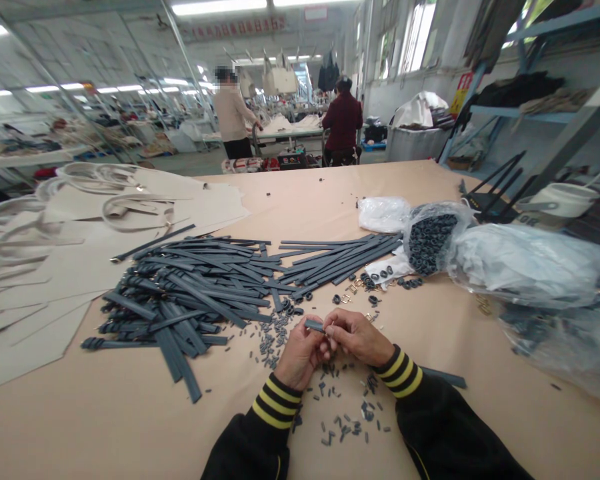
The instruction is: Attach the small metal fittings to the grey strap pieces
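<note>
My left hand (304, 350) is closed on a dark grey strap (314, 325), whose short visible end shows above the fingers. My right hand (356, 335) pinches at the same end, where a small brass-coloured glint shows; the fingers hide what it is. A dark strip (445, 377) pokes out beyond my right forearm, and I cannot tell whether it belongs to the held strap. Small dark cut pieces (273, 340) lie scattered around and below my hands. Just beyond them are loose dark loops (291, 309) and brass-coloured buckles (347, 298).
A big heap of dark straps with buckles (180, 293) lies to the left, a flatter row of straps (340, 257) ahead. Beige panels with handles (40, 320) cover the far left. Plastic bags (525, 263), one holding dark loops (430, 240), stand right. Two people work beyond the table.
</note>
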